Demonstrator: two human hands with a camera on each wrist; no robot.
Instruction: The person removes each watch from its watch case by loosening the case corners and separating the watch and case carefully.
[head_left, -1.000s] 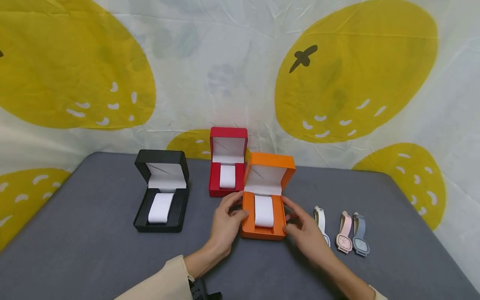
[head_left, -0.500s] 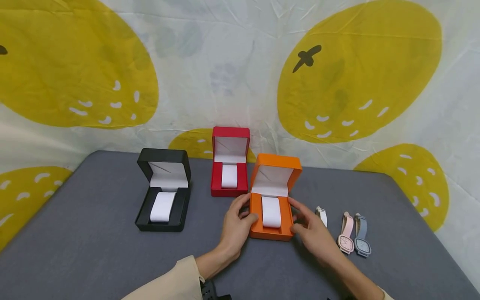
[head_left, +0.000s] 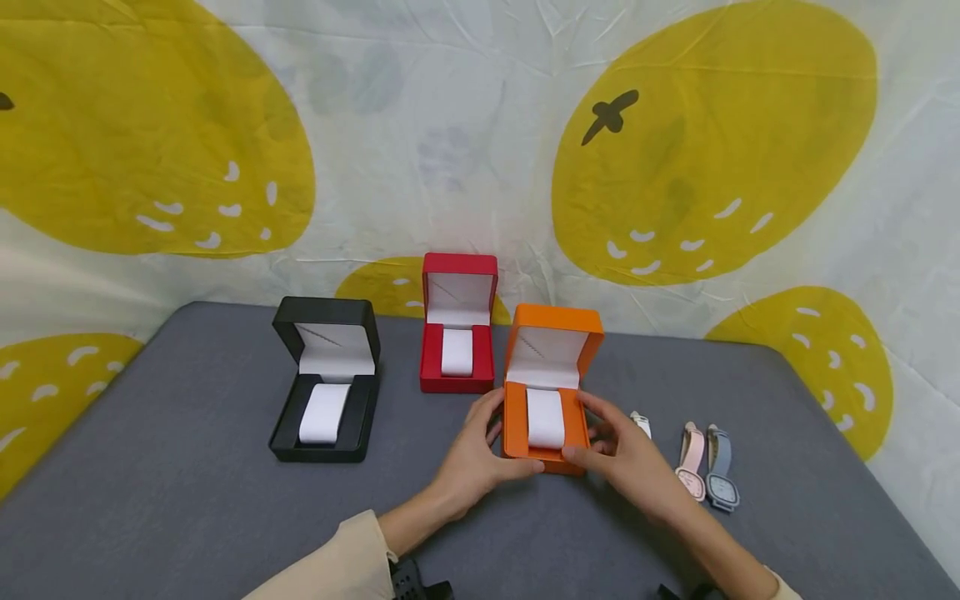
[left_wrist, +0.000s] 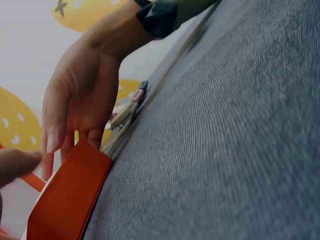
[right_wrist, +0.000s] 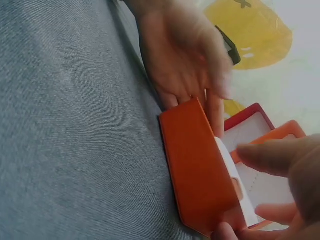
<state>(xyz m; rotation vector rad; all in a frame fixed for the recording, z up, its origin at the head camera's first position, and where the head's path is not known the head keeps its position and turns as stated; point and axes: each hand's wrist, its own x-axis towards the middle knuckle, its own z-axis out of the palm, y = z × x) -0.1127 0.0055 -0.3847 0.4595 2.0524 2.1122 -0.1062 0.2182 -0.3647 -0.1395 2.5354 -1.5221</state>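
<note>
An orange watch box (head_left: 516,421), lid raised, stands on the grey table with a white cushion (head_left: 545,418) inside. My left hand (head_left: 472,462) lies along its left side, fingertips at the wall and thumb stretched out by the front face. On the opposite side my right hand (head_left: 637,462) touches the right wall with fairly straight fingers, its thumb over the front right corner. Both wrist views show the box's orange front (left_wrist: 70,195) close up. Partly behind my right hand lies a white-strapped watch (head_left: 641,423). A pink watch (head_left: 691,462) and a blue-grey watch (head_left: 721,471) lie farther right.
An open red watch box (head_left: 432,367) stands behind and left of the orange one. Farther left is an open black watch box (head_left: 360,421), also with a white cushion. A white cloth with yellow fruit prints (head_left: 712,150) hangs behind the grey table (head_left: 187,500).
The orange box has shifted to the right with both hands alongside it, then stayed nearly in place. My left thumb has moved from the box's top edge to its front.
</note>
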